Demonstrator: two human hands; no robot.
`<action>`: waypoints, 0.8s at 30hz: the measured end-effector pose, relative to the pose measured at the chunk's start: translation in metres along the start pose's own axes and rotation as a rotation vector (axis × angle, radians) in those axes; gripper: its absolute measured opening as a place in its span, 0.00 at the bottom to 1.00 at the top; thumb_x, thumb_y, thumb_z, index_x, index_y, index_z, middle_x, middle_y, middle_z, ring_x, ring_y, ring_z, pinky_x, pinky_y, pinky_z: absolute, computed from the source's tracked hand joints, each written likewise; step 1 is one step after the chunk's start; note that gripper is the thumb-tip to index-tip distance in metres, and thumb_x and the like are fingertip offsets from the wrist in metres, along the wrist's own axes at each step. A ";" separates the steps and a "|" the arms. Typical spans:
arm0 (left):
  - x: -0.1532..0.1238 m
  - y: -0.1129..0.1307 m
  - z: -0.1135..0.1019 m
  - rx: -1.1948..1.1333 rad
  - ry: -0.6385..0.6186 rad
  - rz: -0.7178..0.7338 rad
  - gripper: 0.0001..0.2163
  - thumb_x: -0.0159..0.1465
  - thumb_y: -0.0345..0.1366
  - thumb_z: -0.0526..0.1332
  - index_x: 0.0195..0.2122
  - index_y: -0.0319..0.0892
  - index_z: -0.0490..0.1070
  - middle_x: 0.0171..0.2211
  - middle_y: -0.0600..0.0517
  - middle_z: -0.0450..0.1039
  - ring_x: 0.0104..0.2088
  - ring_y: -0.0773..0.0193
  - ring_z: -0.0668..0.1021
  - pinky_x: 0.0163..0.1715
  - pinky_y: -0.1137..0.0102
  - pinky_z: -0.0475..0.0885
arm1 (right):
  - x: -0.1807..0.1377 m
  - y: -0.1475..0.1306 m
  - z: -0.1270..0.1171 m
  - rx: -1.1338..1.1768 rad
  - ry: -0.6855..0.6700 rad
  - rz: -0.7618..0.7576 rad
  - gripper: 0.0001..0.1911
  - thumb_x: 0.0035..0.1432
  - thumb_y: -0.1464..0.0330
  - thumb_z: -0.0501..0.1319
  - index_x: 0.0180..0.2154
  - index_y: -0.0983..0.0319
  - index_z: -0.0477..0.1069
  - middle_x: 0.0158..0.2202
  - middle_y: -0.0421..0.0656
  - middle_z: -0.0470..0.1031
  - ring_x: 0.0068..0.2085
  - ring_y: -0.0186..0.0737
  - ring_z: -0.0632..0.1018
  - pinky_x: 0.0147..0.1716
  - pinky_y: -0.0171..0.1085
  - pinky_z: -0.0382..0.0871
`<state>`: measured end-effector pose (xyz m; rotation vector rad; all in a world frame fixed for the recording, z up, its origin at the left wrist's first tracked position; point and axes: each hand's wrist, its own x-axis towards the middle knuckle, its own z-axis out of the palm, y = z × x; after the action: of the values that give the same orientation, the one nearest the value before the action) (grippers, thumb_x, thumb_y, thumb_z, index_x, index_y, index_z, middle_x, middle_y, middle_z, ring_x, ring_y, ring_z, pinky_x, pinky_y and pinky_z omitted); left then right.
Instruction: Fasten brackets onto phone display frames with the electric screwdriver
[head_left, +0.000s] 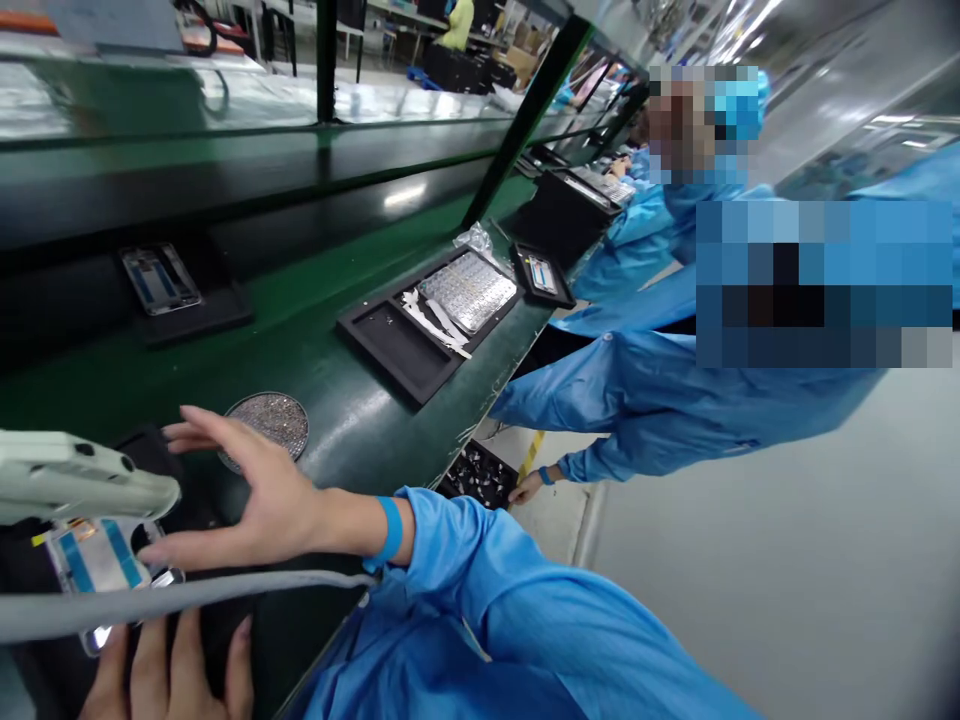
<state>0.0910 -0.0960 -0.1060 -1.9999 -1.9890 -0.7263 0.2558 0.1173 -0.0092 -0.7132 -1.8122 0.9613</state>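
A phone frame with blue strips (99, 558) lies on a dark tray at the lower left, partly hidden by a pale tool-like device (82, 480) and a thick grey cable (195, 597). My right hand (262, 490), with a blue wristband, is spread open over the bench. Its thumb reaches the frame's right edge, and its fingers are near a round dish of tiny metal parts (274, 425). Below the cable, my left hand (165, 675) has its fingers stretched out at the frame's lower edge; whether they press on it I cannot tell.
A black tray (390, 350) holds a silver sheet of small parts and white strips. Phone frames lie on black pads at the left (159, 280) and farther right (541, 274). A co-worker in blue holds a box of small dark parts (480, 475) beside the bench edge.
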 end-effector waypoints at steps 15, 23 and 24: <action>0.016 0.049 -0.042 0.082 -0.165 -0.121 0.33 0.74 0.43 0.70 0.77 0.41 0.66 0.76 0.39 0.69 0.76 0.32 0.71 0.69 0.45 0.66 | 0.035 0.002 -0.015 0.419 0.238 0.187 0.16 0.58 0.55 0.78 0.37 0.55 0.76 0.22 0.30 0.66 0.22 0.32 0.72 0.26 0.36 0.72; 0.020 0.049 -0.044 0.120 -0.161 -0.055 0.34 0.73 0.46 0.71 0.74 0.34 0.69 0.74 0.35 0.72 0.73 0.28 0.73 0.62 0.43 0.69 | 0.017 0.032 0.007 0.388 0.329 0.244 0.13 0.55 0.63 0.73 0.41 0.54 0.75 0.22 0.29 0.66 0.23 0.34 0.73 0.27 0.39 0.73; 0.021 0.049 -0.044 0.122 -0.165 -0.056 0.34 0.73 0.46 0.71 0.74 0.34 0.69 0.73 0.35 0.72 0.73 0.27 0.73 0.62 0.43 0.69 | 0.017 0.033 0.008 0.389 0.321 0.238 0.13 0.55 0.63 0.73 0.41 0.54 0.75 0.21 0.29 0.66 0.22 0.34 0.73 0.27 0.39 0.73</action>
<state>0.1303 -0.1024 -0.0496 -1.9978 -2.1328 -0.4513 0.2441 0.1460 -0.0314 -0.7934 -1.2336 1.2347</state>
